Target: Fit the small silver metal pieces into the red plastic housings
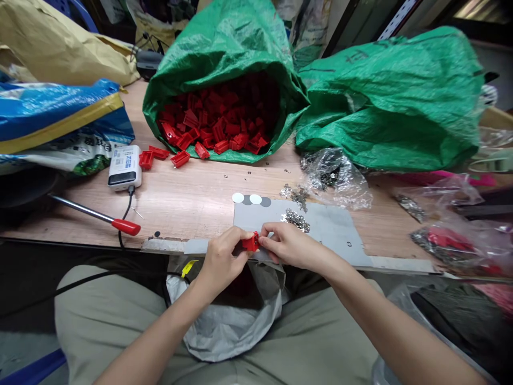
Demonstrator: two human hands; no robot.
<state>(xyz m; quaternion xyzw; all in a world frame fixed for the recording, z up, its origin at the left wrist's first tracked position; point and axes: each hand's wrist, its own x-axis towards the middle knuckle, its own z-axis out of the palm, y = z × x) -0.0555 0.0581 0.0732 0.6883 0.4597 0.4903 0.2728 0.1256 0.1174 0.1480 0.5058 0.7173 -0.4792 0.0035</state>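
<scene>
Between thumb and fingers, my left hand (225,255) grips a small red plastic part (250,242) at the table's front edge. My right hand (281,241) is closed in a pinch against the part's right side; whatever its fingertips hold is too small and covered to make out. Just beyond the right hand, a pile of small metal pieces (295,219) lies on a grey mat (332,227). Below both hands, an open whitish sack (224,334) hangs at the table edge between the knees.
A green sack (224,48) full of red plastic parts (218,125) lies open at the back. Another green sack (393,101) stands right of it. Clear bags (340,179) of metal pieces are nearby. On the left are a white power bank (125,167) and a red-handled lever (126,226).
</scene>
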